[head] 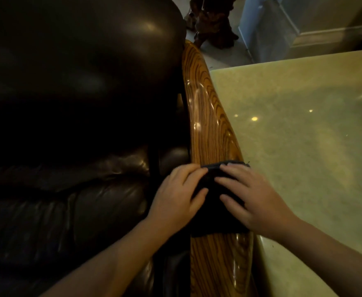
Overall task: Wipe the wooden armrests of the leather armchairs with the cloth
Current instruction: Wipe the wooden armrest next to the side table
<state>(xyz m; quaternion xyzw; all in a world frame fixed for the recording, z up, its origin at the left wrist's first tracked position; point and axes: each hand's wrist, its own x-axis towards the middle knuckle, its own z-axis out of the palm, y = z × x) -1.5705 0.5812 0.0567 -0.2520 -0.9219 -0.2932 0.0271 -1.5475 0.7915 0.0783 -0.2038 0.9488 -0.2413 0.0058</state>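
Observation:
A glossy striped wooden armrest [208,116] runs from the top centre down to the bottom edge, along the right side of a dark leather armchair [72,86]. A black cloth [212,211] lies draped across the armrest near its lower part. My left hand [178,196] presses on the cloth's left side, fingers curled over its edge. My right hand [253,198] lies flat on the cloth's right side with fingers spread. Both hands cover much of the cloth.
A pale polished stone table [304,136] stands tight against the armrest's right side. A dark carved wooden piece [214,20] stands on the floor behind the chair. A wall corner with a baseboard [326,33] is at the upper right.

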